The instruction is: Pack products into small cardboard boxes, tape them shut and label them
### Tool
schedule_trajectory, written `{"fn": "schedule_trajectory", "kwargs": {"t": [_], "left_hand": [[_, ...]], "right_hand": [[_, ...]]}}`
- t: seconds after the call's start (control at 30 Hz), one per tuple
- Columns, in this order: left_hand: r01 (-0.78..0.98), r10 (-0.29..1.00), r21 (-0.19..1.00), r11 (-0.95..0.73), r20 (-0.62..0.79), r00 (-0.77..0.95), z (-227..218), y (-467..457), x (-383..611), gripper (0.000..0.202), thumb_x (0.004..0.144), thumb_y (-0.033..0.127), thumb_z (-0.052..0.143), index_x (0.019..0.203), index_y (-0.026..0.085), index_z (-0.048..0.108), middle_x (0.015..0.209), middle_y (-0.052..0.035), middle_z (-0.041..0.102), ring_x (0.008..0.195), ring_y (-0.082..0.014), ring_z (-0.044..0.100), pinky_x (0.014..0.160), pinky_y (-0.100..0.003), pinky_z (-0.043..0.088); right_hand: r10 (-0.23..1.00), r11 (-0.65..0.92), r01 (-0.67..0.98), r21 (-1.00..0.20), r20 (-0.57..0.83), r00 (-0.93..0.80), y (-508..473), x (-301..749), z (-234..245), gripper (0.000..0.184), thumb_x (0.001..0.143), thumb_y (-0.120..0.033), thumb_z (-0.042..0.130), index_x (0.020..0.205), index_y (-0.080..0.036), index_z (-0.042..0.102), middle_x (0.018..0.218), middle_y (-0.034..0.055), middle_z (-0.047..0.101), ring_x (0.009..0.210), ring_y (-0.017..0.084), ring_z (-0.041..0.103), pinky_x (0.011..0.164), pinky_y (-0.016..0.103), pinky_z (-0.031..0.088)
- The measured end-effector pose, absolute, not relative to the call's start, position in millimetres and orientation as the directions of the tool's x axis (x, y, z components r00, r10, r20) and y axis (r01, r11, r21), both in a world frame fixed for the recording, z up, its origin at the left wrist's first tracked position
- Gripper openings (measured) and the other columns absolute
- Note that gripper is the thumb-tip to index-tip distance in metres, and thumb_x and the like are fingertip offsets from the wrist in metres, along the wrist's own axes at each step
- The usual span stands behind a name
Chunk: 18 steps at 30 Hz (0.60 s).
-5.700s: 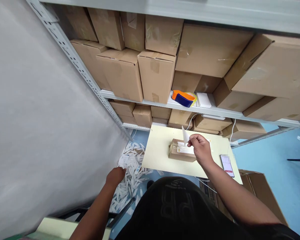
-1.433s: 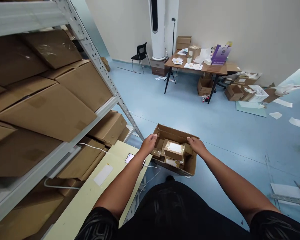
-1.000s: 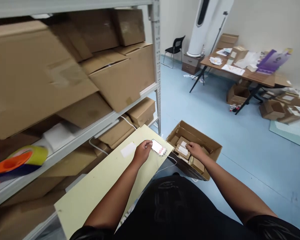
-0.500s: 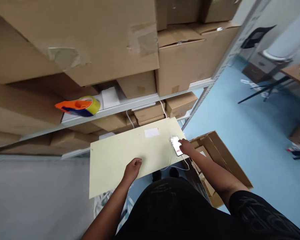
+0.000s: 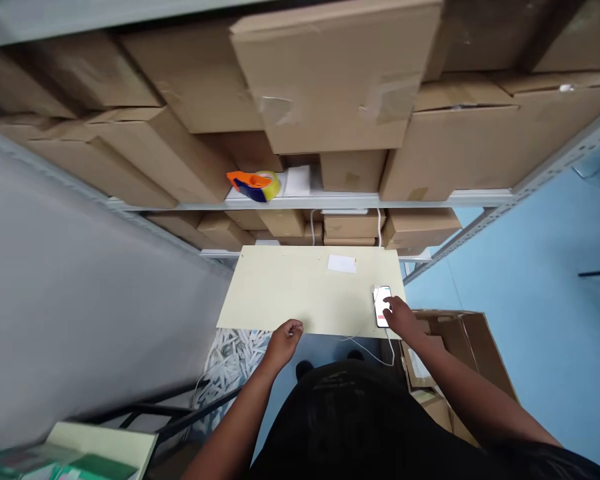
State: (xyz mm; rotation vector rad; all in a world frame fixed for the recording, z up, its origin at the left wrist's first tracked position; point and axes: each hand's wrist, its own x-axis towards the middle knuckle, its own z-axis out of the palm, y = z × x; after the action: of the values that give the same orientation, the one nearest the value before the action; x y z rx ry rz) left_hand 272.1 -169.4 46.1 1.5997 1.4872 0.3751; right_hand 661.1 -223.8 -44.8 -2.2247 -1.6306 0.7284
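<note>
A smartphone (image 5: 381,311) with a lit white screen lies on the right part of a cream-coloured board (image 5: 275,287). My right hand (image 5: 400,317) reaches over the phone's right edge, a finger and the thumb stretched apart at the screen; it does not grip the phone. My left hand (image 5: 285,341) is curled closed at the board's front edge, with nothing visible between its fingers. A white cable (image 5: 392,353) runs from the phone's lower end and hangs below the board. A white paper slip (image 5: 342,264) rests near the board's back edge.
A shelf rack full of cardboard boxes (image 5: 340,80) stands ahead, with an orange and blue tape dispenser (image 5: 253,185) on its edge. An open carton (image 5: 480,347) sits at the right on the blue floor. Shredded white paper (image 5: 235,360) lies below left, near green packages (image 5: 95,467).
My view has turned to the left, so more of the rack and the left wall shows. My right hand remains at the phone and my left hand stays closed by the board's front edge.
</note>
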Motion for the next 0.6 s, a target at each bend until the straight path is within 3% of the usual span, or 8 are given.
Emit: {"fn": "schedule_trajectory", "kwargs": {"t": [0.27,0.6], "left_hand": [[0.532,0.968,0.836,0.136,-0.227,0.109,67,-198,196,0.027,0.088,0.042,0.055,0.096,0.021,0.07,0.097,-0.005,0.075,0.093,-0.0221,0.068,0.085,-0.034,0.053],[0.456,0.974,0.865,0.21,-0.143,-0.177,77,-285,-2,0.023,0.088,0.036,0.056,0.096,0.022,0.072,0.096,-0.0049,0.075,0.091,-0.0218,0.069,0.083,-0.033,0.052]], "right_hand": [[0.98,-0.201,0.697,-0.689,-0.142,0.142,-215,567,-8,0.036,0.085,-0.037,0.047,0.11,-0.021,0.067,0.088,0.004,0.062,0.083,0.024,0.064,0.079,0.036,0.049],[0.992,0.025,0.683,-0.73,-0.069,-0.11,-173,343,21,0.037,0.085,-0.043,0.049,0.108,-0.021,0.068,0.097,0.0068,0.067,0.086,0.026,0.064,0.083,0.04,0.05]]}}
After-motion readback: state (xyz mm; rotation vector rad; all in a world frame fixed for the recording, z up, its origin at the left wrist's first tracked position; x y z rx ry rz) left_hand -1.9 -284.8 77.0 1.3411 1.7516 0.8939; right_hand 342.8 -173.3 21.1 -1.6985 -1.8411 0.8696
